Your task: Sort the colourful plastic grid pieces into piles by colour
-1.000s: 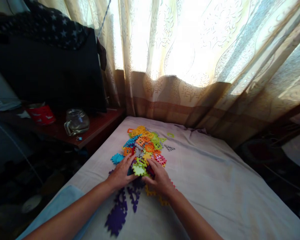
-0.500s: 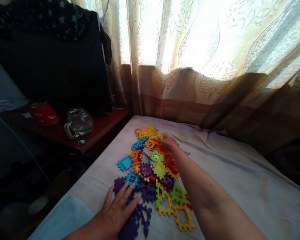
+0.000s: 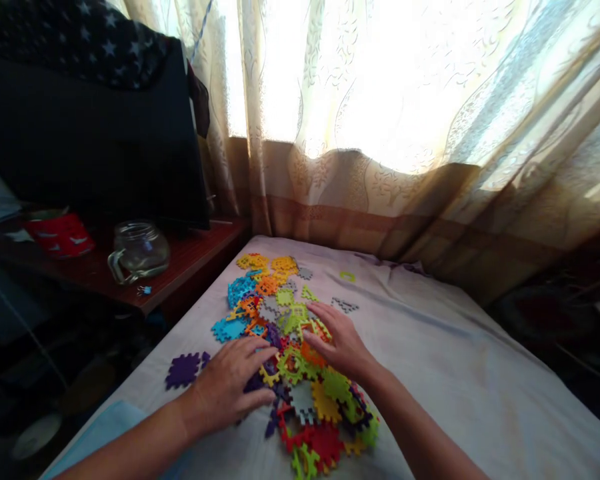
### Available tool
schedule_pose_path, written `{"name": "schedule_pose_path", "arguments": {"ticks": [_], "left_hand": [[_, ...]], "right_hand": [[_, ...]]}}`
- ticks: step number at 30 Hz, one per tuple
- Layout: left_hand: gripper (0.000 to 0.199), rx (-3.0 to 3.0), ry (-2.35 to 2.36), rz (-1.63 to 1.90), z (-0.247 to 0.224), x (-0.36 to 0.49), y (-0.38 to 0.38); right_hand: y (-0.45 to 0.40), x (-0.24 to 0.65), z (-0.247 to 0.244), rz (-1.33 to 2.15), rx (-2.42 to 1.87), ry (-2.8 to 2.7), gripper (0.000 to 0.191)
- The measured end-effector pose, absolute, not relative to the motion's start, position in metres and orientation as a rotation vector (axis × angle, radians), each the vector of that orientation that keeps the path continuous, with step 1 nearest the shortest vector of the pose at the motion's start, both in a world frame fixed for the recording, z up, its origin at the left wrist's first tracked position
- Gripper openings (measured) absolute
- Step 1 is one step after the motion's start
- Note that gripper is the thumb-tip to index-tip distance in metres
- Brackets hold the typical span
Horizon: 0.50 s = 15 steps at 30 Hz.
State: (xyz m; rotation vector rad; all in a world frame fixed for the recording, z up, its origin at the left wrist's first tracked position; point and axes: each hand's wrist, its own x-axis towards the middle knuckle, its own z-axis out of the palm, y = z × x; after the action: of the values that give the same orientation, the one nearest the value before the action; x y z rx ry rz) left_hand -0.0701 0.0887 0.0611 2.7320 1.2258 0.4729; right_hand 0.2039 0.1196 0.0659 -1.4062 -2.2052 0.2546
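A heap of colourful interlocking plastic tiles with notched edges spreads over the bed sheet. My left hand (image 3: 235, 380) rests over its left side with fingers apart, covering some purple pieces. My right hand (image 3: 337, 337) is on the pile's right side, fingers spread, touching green and orange tiles (image 3: 314, 350). Nearer to me lie a grey tile (image 3: 303, 399), a yellow tile (image 3: 326, 401) and a red tile (image 3: 325, 441). Blue tiles (image 3: 230, 328) and yellow tiles (image 3: 284, 263) lie farther back. A purple square tile (image 3: 183, 371) sits apart, left of my left hand.
On the dark red desk (image 3: 180, 270) at left stand a glass jug (image 3: 143, 250), a red container (image 3: 60, 233) and a black screen (image 3: 95, 140). A light blue cloth (image 3: 107, 437) lies at the bed's near left edge. Curtains (image 3: 330, 180) hang behind.
My right hand has drawn back toward me from the far end of the pile, and many tiles have shifted nearer. My left hand has moved slightly up. The camera view has turned right.
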Motion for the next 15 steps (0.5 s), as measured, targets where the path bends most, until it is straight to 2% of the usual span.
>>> {"name": "schedule_pose_path", "arguments": {"ticks": [2,3,5,7,11,15], "left_hand": [[0.047,2.665,1.374,0.581,0.071,-0.089,0.115],[0.048,2.639,1.462,0.595,0.072,-0.100,0.132],[0.058,2.544,1.701,0.581,0.067,-0.119,0.169],[0.065,2.313,1.941,0.554,0.055,-0.129,0.201],[0.063,2.201,1.957,0.581,0.030,-0.108,0.226],[0.054,2.327,1.789,0.641,0.030,-0.075,0.234]], "right_hand": [[0.081,0.237,0.054,0.185,-1.418,-2.173,0.064],[0.061,0.253,0.043,0.152,-1.430,-2.189,0.073],[0.025,0.277,0.016,0.095,-1.483,-2.243,0.091],[0.005,0.287,-0.011,0.058,-1.577,-2.224,0.099],[0.019,0.267,-0.036,0.062,-1.636,-2.180,0.089],[0.075,0.245,-0.019,0.123,-1.489,-2.128,0.069]]}}
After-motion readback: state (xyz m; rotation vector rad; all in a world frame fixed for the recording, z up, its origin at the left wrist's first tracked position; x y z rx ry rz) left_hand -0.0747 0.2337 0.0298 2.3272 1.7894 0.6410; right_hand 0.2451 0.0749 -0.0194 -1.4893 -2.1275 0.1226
